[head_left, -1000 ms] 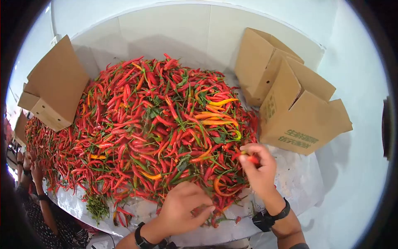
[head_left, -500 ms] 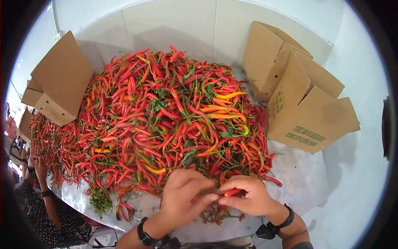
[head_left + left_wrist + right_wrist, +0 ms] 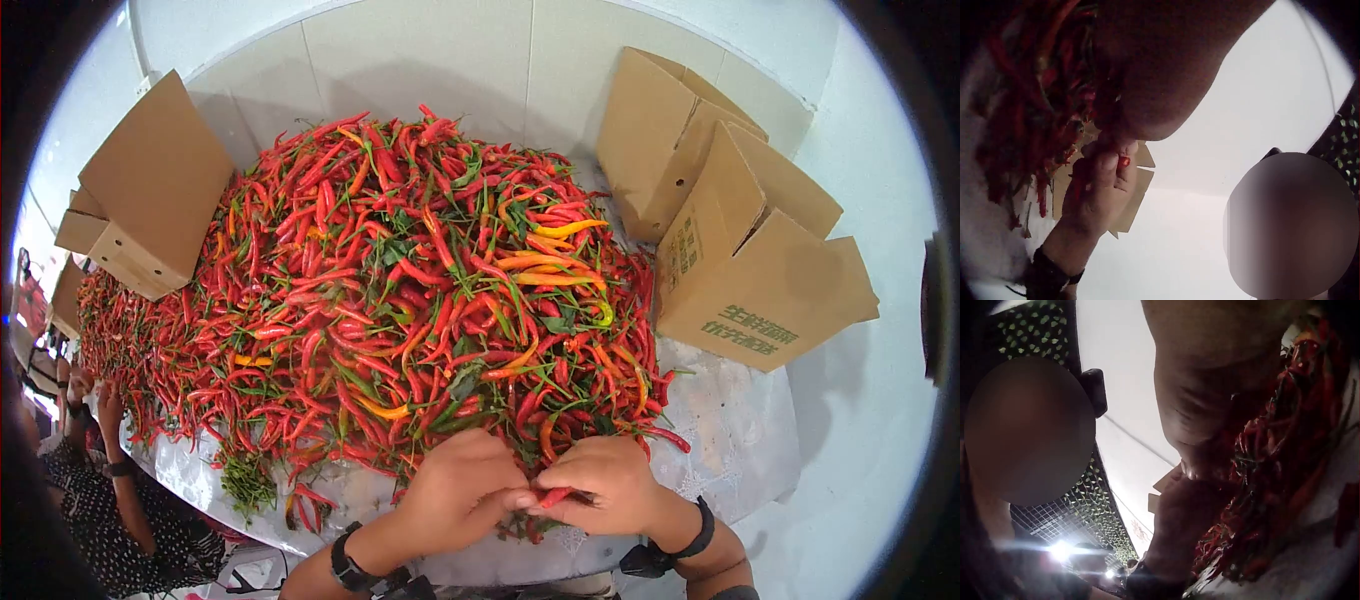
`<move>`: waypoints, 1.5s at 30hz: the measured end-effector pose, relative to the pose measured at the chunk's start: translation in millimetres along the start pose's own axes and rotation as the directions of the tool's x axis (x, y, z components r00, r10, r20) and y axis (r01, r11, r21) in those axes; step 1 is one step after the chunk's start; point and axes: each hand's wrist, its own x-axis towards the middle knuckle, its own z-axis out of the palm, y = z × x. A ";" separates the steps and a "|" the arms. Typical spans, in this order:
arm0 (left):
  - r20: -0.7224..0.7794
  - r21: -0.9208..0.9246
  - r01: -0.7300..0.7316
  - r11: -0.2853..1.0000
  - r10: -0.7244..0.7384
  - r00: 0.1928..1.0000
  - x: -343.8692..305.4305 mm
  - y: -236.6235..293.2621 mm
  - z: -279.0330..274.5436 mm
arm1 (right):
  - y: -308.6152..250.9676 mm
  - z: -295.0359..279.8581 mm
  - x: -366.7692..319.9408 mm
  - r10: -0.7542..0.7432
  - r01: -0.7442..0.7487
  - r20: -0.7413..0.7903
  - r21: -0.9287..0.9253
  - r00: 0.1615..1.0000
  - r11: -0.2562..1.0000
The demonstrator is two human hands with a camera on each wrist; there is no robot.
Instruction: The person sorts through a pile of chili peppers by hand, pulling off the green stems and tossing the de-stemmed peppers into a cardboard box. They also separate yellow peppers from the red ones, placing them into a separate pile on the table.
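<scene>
A red chili pepper (image 3: 556,496) lies between the thumb and curled fingers of my right hand (image 3: 605,485), low over the front of the table. My left hand (image 3: 465,492) meets it there, thumb and fingers pinching at the chili's end; the pinched part is hidden by the fingertips. In the left wrist view, a bright red bit of chili (image 3: 1124,162) shows by the right hand's fingers (image 3: 1107,172). Just beyond both hands spreads a large heap of red chilies (image 3: 330,290) mixed with green stems, leaves and some yellow ones.
Two open cardboard boxes (image 3: 770,290) stand at the right, and another cardboard box (image 3: 155,180) leans at the heap's left. A small pile of green stems (image 3: 248,482) sits at the front left edge. Another person's arm (image 3: 125,490) reaches in at far left.
My right hand has brought a red chili from the heap's right side down and left to my left hand. Both hands now meet at the table's front. The head view has shifted slightly.
</scene>
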 end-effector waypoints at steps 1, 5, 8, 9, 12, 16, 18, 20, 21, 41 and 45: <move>0.024 -0.045 -0.005 0.999 0.006 1.000 -0.5 -1.2 -0.6 | -0.3 -0.7 0.2 -0.008 0.008 0.011 0.026 1.000 1.000; 0.118 -0.183 -0.014 0.983 0.036 0.992 -0.4 -5.3 -2.1 | -0.1 -3.2 -0.2 -0.016 0.008 0.067 0.120 0.998 0.993; 0.182 -0.278 -0.013 0.961 0.066 0.981 -0.3 -9.3 -2.3 | 1.2 -7.3 0.1 0.003 -0.041 0.179 0.209 0.984 0.977; 0.181 -0.331 -0.017 0.944 0.081 0.980 -0.2 -9.1 -1.4 | 1.8 -7.9 -0.1 0.012 -0.068 0.224 0.244 0.975 0.968; 0.193 -0.422 -0.008 0.907 0.099 0.976 0.3 -8.0 1.4 | 3.4 -9.1 0.7 -0.041 -0.053 0.250 0.355 0.967 0.933; 0.175 -0.311 0.064 0.948 -0.009 0.984 0.3 -2.5 -5.2 | 4.4 -14.9 -1.9 0.097 -0.192 0.289 0.323 0.952 0.927; 0.125 -0.283 0.105 0.953 -0.072 0.990 -1.6 -1.1 -8.6 | 5.8 -17.8 -0.6 0.159 -0.225 0.210 0.343 0.965 0.912; 0.074 -0.300 0.124 0.946 -0.107 0.992 -0.9 -1.0 -13.2 | 9.0 -23.6 -2.1 0.251 -0.317 0.203 0.436 0.946 0.842; 0.084 -0.314 0.113 0.943 -0.091 0.992 0.0 -1.2 -14.5 | 13.2 -21.6 -4.9 0.301 -0.338 0.158 0.520 0.940 0.784; -0.273 -0.010 0.220 0.975 -0.214 0.938 -3.4 -1.7 -7.1 | 8.9 -5.4 -6.3 0.368 -0.365 -0.079 -0.423 0.927 0.829; -0.354 0.058 0.243 0.968 -0.208 0.912 -1.7 -4.0 -5.5 | 10.5 -14.7 -2.3 0.347 -0.440 -0.299 -0.348 0.889 0.828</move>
